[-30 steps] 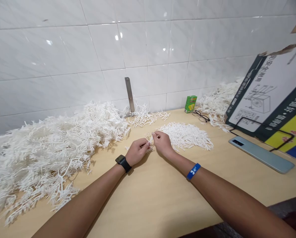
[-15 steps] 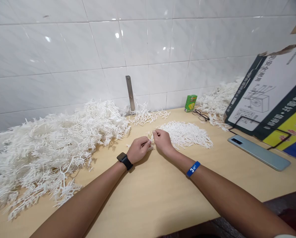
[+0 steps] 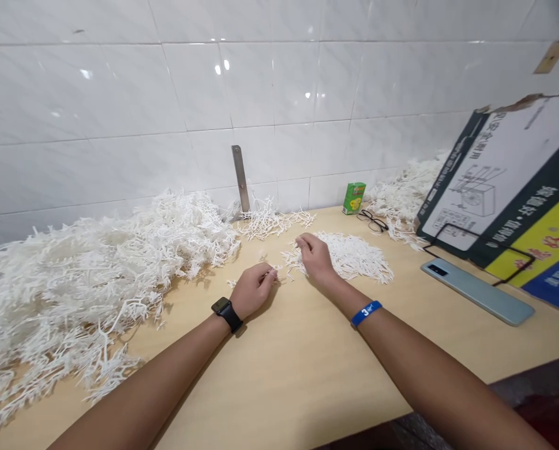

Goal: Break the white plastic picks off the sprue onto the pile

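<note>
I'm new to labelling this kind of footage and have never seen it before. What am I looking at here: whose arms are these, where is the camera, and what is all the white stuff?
There is no machine here. The one picture comes from a camera worn on a person's head, looking forward and down, so the two arms are the wearer's own. The left hand, with a black watch on its wrist, pinches a small white plastic piece low over the wooden table. The right hand, with a blue wristband, is closed on small white bits at the edge of a flat pile of short white pieces. To the left lies a big heap of white branched plastic strips. Further right are a grey phone, a printed cardboard box, a pair of glasses and a small green carton by the tiled wall.
</note>
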Demonstrator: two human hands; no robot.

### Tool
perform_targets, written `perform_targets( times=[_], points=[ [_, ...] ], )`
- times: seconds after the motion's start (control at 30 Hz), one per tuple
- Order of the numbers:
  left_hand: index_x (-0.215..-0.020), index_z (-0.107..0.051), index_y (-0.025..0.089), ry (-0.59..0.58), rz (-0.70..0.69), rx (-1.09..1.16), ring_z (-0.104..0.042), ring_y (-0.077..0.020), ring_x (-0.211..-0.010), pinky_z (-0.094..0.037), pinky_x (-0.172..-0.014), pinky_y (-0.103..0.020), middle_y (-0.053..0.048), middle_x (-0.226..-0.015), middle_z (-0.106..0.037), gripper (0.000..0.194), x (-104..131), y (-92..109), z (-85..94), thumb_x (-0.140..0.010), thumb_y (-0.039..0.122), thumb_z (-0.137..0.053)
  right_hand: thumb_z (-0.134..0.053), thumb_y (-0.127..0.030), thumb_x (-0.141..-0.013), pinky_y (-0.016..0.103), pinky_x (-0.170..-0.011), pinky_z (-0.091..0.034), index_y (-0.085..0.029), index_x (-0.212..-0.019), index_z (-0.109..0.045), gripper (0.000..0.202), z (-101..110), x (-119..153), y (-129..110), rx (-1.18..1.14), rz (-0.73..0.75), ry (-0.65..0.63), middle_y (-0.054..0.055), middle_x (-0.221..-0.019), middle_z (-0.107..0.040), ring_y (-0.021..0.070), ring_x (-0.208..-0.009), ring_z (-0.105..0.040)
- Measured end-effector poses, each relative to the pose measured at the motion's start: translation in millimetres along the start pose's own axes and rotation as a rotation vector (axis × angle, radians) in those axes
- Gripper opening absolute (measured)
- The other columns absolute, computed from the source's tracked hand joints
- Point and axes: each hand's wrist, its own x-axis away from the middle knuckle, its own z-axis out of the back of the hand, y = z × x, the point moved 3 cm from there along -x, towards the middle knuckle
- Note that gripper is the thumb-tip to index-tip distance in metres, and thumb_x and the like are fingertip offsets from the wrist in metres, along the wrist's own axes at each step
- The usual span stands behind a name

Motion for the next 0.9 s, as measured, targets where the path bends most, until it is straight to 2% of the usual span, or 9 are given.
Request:
perform_targets(
  times=[0.13, 0.27, 0.43, 0.73, 0.9],
  points=[
    [-0.074, -0.059, 0.018, 0.054, 0.044, -0.008, -0.053, -0.0155, -0.069, -0.039, -0.066, -0.027, -0.003, -0.072, -0.061, 0.034, -2.7, -6.1, 3.1, -0.094, 0.036, -0.041, -0.044, -0.036, -0.088, 0.026, -0.060, -0.034, -0.020, -0.066, -0.050, 0.028, -11.3, 6.5, -3.6, -0.073, -0.066, -0.095, 0.000, -0.062, -0.052, 0.0140, -0.061, -0.047],
    [-0.072, -0.061, 0.018, 0.109, 0.082, 0.016, -0.055, -0.0154, -0.069, -0.040, -0.066, -0.027, -0.003, -0.072, -0.063, 0.033, -3.3, -7.1, 5.7, -0.093, 0.035, -0.042, -0.045, -0.039, -0.086, 0.025, -0.056, -0.035, -0.020, -0.063, -0.050, 0.030, -7.3, 5.5, 0.2, -0.106, -0.154, -0.109, 0.000, -0.058, -0.052, 0.0137, -0.058, -0.047],
    [-0.072, -0.062, 0.017, 0.178, 0.141, 0.053, -0.057, -0.0160, -0.070, -0.040, -0.066, -0.027, -0.003, -0.073, -0.065, 0.032, -5.5, -13.8, 8.5, -0.092, 0.036, -0.045, -0.048, -0.037, -0.083, 0.025, -0.054, -0.035, -0.019, -0.067, -0.054, 0.025, -7.5, 4.8, 4.6, -0.138, -0.191, -0.104, -0.001, -0.060, -0.056, 0.0124, -0.056, -0.047],
    [-0.073, -0.062, 0.017, 0.190, 0.158, 0.071, -0.058, -0.0169, -0.073, -0.042, -0.069, -0.028, -0.004, -0.075, -0.066, 0.034, -5.4, -15.1, 10.3, -0.091, 0.038, -0.043, -0.046, -0.033, -0.082, 0.025, -0.053, -0.039, -0.019, -0.082, -0.058, 0.019, -7.3, 7.5, 3.0, -0.213, -0.198, -0.085, 0.001, -0.067, -0.060, 0.0123, -0.055, -0.051],
    [-0.072, -0.062, 0.017, 0.185, 0.147, 0.064, -0.058, -0.0165, -0.071, -0.042, -0.067, -0.028, -0.003, -0.073, -0.065, 0.034, -5.5, -14.9, 10.1, -0.091, 0.038, -0.043, -0.048, -0.034, -0.081, 0.024, -0.052, -0.041, -0.019, -0.080, -0.056, 0.017, -6.0, 5.9, 4.0, -0.209, -0.221, -0.052, 0.002, -0.067, -0.060, 0.0125, -0.055, -0.053]
  ],
)
